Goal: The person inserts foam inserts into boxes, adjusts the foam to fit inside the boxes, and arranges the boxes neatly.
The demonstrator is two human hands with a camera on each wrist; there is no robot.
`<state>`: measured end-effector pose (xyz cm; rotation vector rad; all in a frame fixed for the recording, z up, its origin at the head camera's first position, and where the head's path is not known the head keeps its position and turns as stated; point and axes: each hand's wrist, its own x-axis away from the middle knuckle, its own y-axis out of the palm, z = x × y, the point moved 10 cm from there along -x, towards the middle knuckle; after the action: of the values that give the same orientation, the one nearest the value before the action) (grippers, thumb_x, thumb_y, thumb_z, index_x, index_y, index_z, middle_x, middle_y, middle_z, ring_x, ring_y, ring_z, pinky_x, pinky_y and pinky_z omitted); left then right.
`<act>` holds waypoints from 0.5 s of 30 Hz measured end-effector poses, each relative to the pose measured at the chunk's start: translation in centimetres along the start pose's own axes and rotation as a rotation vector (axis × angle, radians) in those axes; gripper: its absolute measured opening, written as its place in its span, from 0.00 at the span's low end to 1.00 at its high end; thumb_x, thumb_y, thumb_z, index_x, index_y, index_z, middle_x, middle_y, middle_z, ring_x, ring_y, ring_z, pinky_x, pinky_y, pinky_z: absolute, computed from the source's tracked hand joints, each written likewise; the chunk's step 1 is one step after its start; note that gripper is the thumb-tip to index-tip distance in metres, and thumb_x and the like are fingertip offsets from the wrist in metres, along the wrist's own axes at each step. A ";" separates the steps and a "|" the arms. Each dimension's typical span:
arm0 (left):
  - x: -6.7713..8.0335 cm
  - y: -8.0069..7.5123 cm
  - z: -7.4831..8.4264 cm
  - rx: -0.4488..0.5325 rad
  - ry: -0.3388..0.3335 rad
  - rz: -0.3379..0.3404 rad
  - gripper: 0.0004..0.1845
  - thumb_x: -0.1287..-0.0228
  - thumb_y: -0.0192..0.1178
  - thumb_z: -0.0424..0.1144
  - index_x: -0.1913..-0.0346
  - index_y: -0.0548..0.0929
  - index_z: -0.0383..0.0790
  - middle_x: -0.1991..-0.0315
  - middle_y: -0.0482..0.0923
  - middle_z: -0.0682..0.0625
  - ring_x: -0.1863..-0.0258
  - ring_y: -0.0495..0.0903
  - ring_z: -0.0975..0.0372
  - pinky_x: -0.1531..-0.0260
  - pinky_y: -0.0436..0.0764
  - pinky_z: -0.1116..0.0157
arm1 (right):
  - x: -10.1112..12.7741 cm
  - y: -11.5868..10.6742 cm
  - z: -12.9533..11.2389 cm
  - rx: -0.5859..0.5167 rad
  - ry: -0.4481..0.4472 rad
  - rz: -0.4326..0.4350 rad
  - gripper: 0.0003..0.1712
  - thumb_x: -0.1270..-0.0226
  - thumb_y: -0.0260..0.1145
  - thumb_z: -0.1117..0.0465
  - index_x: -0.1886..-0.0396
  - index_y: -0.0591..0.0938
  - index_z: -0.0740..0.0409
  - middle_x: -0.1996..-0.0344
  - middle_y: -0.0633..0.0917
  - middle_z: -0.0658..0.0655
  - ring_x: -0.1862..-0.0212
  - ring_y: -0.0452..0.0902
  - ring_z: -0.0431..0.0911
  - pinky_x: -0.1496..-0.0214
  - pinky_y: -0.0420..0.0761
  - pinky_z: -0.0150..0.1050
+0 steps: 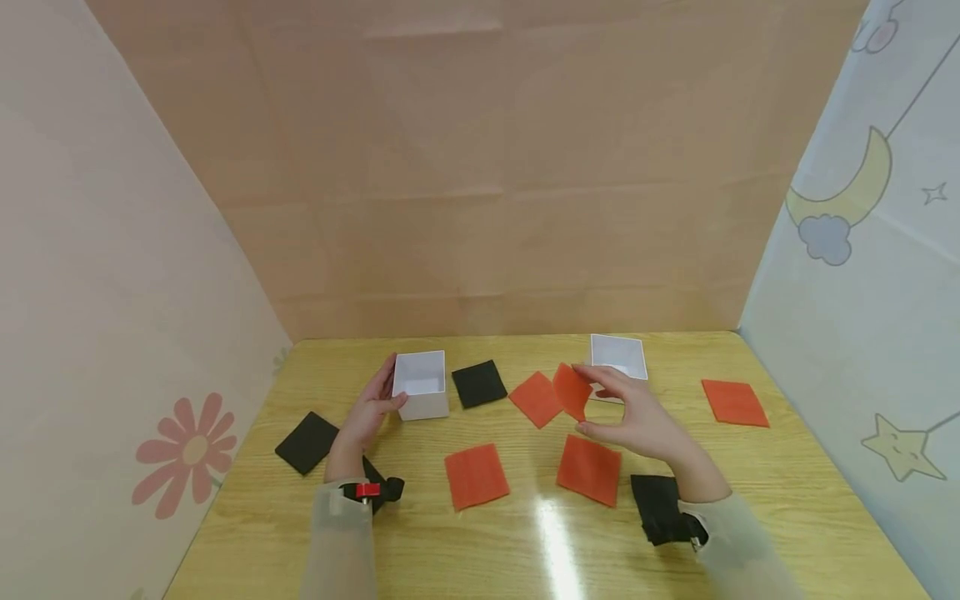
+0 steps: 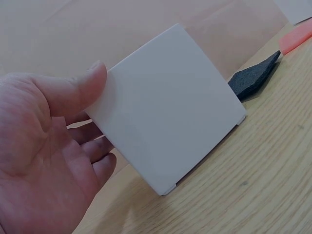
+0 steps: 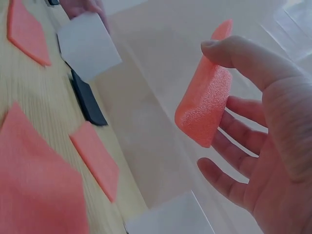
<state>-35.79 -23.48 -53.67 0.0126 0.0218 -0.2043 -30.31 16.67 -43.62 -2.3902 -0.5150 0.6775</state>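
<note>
My left hand (image 1: pixel 372 406) holds a small open-topped white box (image 1: pixel 423 406) by its left side. In the left wrist view the thumb rests at the edge of the box's front face (image 2: pixel 165 112), with the other fingers partly hidden behind it. My right hand (image 1: pixel 637 417) pinches a bent orange-red foam square (image 1: pixel 572 392) between thumb and fingers, raised above the table. Behind that hand stands a second white box (image 1: pixel 618 354), partly covered by it. Close to the held square lies another orange-red square (image 1: pixel 534 400).
More orange-red squares lie flat: one front centre (image 1: pixel 476 476), one below the right hand (image 1: pixel 589 470), one far right (image 1: pixel 735 403). Black squares lie beside the left box (image 1: pixel 479 383), at the left (image 1: pixel 306 443) and near the right wrist (image 1: pixel 654 504). Walls (image 1: pixel 480 167) enclose the table.
</note>
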 end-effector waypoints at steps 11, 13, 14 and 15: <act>0.2 -0.1 0.0 -0.038 -0.025 0.016 0.44 0.21 0.53 0.23 0.12 0.42 0.40 0.11 0.36 0.47 0.13 0.37 0.53 0.19 0.43 0.54 | -6.2 7.4 -1.6 0.035 0.089 -0.191 0.50 0.36 0.82 0.47 0.17 0.71 0.44 0.25 0.74 0.50 0.29 0.72 0.54 0.33 0.76 0.61; 0.1 -0.1 -0.1 -0.038 -0.023 0.016 0.44 0.21 0.53 0.23 0.12 0.43 0.41 0.11 0.36 0.47 0.13 0.37 0.53 0.19 0.43 0.54 | -7.4 8.6 -1.8 0.054 0.098 -0.216 0.50 0.36 0.82 0.46 0.17 0.70 0.44 0.24 0.73 0.50 0.27 0.70 0.55 0.30 0.75 0.61; 0.1 -0.1 -0.1 -0.037 -0.021 0.015 0.44 0.21 0.53 0.23 0.12 0.43 0.40 0.11 0.36 0.47 0.13 0.37 0.53 0.19 0.43 0.54 | -8.0 9.1 -2.0 0.063 0.094 -0.222 0.50 0.36 0.81 0.47 0.17 0.70 0.45 0.24 0.73 0.51 0.26 0.69 0.56 0.30 0.74 0.61; 0.1 -0.1 -0.1 -0.034 -0.020 0.016 0.44 0.21 0.53 0.23 0.12 0.43 0.40 0.11 0.36 0.48 0.13 0.37 0.53 0.19 0.43 0.54 | -8.6 9.6 -2.3 0.064 0.085 -0.229 0.50 0.36 0.81 0.47 0.17 0.70 0.45 0.25 0.74 0.51 0.26 0.70 0.55 0.30 0.75 0.60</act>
<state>-35.75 -23.63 -53.80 -0.0229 0.0056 -0.1884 -33.93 4.21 -45.19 -2.2454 -0.7066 0.4821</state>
